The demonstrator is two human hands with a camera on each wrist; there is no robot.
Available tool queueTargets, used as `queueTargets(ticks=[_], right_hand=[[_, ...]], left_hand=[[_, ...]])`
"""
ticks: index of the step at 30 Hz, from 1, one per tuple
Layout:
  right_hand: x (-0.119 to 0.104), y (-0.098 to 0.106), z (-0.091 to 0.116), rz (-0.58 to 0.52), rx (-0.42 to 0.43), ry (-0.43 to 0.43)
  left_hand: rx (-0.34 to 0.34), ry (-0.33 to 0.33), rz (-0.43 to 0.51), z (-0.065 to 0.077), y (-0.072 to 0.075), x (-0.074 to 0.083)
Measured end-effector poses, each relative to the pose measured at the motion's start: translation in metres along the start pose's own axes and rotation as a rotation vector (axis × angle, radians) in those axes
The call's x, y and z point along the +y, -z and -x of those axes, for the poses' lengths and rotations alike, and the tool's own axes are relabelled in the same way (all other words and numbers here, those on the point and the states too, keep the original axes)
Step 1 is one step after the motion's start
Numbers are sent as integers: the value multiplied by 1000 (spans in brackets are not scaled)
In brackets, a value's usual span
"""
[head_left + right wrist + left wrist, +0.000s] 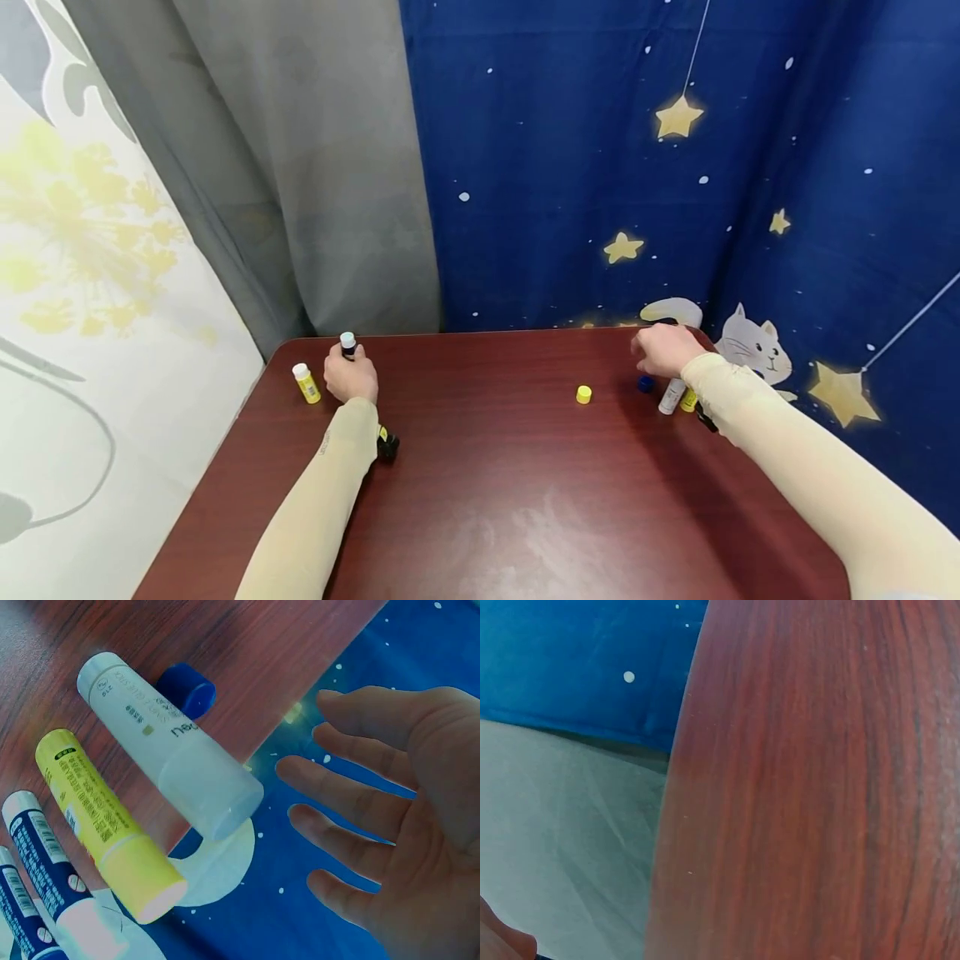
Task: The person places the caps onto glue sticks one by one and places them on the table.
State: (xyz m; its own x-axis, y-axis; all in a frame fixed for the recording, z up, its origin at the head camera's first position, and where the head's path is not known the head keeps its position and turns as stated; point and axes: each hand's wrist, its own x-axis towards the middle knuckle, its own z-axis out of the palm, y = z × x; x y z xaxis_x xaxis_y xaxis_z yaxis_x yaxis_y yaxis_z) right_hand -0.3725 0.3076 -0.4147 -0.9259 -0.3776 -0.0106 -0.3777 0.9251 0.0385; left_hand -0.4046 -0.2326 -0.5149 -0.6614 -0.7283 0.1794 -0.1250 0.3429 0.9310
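Note:
In the head view my left hand [351, 377] grips a dark glue stick [348, 345] with a pale top end that sticks up out of the fist. Just left of it stands a yellow glue stick [306, 383] with a white top. A bit of the left hand [506, 937] shows at the corner of the left wrist view. My right hand [397, 802] is spread with nothing in it, beside a white glue stick [150, 727]. Next to that are a yellow glue stick [97, 810], two blue ones including a blue-and-white glue stick [45, 855], and a blue cap [187, 690].
A yellow cap [583, 394] lies on the dark red wooden table [480, 467], left of the blue cap. Behind the table's far edge hang a grey curtain [337, 167] and a blue starry curtain [540, 167]. A white patterned wall [112, 375] borders the left side.

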Motion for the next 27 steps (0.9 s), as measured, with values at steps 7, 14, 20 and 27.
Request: queueTargets(ticks=[7,14,20,27], right_hand=[[-1,-9,-8,-13,-14,-6],[2,-18,-12,-23,-82,-68],[12,-26,-17,-44,-151,-146],[18,-33,-19,-57,-179,-201]], left_hand=[[-25,-150,9,9,4,17],[-87,-286,75,25,8,38],[-90,-396,110,35,12,50],[-106,-471,116,42,17,60]])
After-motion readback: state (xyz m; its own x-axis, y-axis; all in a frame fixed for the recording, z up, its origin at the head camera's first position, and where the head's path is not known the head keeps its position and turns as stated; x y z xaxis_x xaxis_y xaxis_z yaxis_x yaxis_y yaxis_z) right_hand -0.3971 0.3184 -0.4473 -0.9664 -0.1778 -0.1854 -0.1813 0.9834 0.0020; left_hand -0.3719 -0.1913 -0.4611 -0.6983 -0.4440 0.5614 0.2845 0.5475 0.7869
